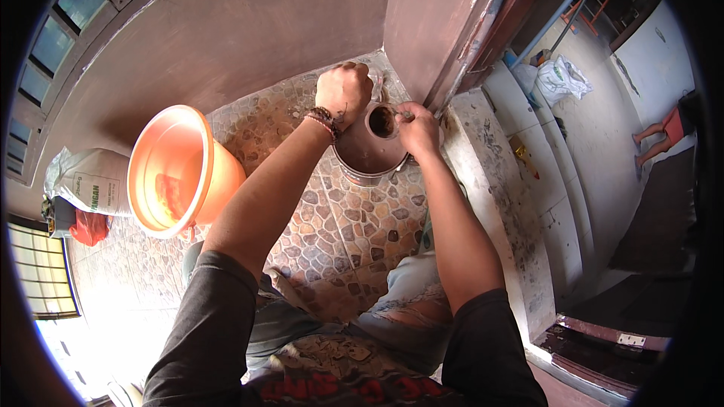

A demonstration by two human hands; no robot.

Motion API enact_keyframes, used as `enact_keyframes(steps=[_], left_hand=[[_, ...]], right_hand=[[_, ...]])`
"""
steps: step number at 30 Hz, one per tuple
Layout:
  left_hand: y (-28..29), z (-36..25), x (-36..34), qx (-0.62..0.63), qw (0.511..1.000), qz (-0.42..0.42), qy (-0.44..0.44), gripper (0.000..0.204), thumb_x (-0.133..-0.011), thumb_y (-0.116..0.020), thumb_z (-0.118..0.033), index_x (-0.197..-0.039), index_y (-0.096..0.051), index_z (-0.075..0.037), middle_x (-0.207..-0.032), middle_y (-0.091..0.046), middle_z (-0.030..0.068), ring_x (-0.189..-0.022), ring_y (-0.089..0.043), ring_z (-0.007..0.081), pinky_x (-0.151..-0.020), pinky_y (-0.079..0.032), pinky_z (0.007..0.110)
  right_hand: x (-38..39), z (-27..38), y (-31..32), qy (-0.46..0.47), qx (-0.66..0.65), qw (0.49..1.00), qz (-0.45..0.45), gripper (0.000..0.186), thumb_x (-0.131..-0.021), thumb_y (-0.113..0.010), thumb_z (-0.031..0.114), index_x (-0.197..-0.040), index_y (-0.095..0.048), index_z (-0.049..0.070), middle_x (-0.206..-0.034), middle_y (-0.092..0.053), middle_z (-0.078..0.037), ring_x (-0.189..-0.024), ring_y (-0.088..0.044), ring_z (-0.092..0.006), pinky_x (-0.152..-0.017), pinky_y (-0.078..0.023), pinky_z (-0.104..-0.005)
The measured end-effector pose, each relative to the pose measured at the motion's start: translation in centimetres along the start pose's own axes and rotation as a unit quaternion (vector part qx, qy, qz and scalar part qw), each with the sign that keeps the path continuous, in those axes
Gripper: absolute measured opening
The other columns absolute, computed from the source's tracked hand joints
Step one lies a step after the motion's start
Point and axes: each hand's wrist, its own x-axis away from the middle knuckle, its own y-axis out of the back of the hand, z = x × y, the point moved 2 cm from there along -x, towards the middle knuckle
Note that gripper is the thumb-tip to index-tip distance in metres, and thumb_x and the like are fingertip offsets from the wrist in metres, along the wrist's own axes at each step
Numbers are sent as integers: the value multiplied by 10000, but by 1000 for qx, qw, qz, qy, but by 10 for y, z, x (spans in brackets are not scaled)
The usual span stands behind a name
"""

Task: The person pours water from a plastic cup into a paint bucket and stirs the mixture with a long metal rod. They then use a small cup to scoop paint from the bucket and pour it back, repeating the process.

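Observation:
A round can of brown paint [366,152] stands on the floor in front of me, near the wall corner. My right hand [418,133] pinches the edge of a small round cup [382,120], dark brown inside, over the can's right side. Closed in a fist, my left hand [344,93] is above the can's far left edge, with a dark bracelet [326,122] at the wrist. What the left fingers hold, if anything, is hidden. Behind the cup, a pale, shiny object [379,84] shows only in part.
An orange bucket [172,173] stands to my left, beside a white sack [90,181] and a red plastic bag [90,227]. Brown walls [279,22] meet ahead. To the right are a stained ledge [490,173], steps with a paintbrush [523,155], and another person's legs [653,139].

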Motion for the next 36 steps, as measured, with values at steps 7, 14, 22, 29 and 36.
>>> enact_keyframes(steps=[7, 14, 22, 29, 36], left_hand=[[0, -1, 1, -24, 999, 13, -27, 147, -858, -620, -174, -779, -613, -50, -809, -665, 153, -795, -660, 366, -698, -544, 468], [0, 2, 3, -30, 999, 23, -16, 153, -859, -616, -171, -774, -610, -45, -818, -667, 158, -803, -660, 365, -701, -545, 468], [0, 0, 6, -27, 999, 24, -18, 155, -860, -616, -170, -772, -608, -43, -822, -668, 159, -797, -659, 367, -699, -545, 468], [1, -2, 8, -29, 999, 20, -26, 141, -858, -624, -164, -788, -617, -41, -824, -669, 158, -795, -663, 362, -697, -546, 460], [0, 1, 6, -28, 999, 13, -16, 139, -853, -628, -157, -777, -617, -41, -824, -671, 152, -790, -663, 356, -694, -545, 456]], right_hand=[[0, 2, -2, 8, -4, 1000, -1, 194, -865, -732, 151, -1057, -737, 127, -837, -721, -120, -772, -689, -253, -730, -532, -385], [-2, 1, -2, 12, 10, 1000, -13, 193, -860, -732, 147, -1050, -736, 118, -846, -727, -138, -785, -703, -272, -744, -539, -389], [-6, -2, -1, 4, 9, 1000, -22, 201, -858, -719, 158, -1052, -735, 107, -876, -734, -153, -819, -714, -294, -767, -546, -393], [-5, 1, 3, -9, 5, 1000, -22, 211, -856, -711, 156, -1055, -730, 89, -910, -736, -167, -846, -718, -301, -788, -547, -388], [-6, -1, 4, -5, 9, 1000, -12, 220, -844, -730, 146, -1056, -727, 88, -871, -731, -151, -801, -706, -277, -769, -543, -380]])
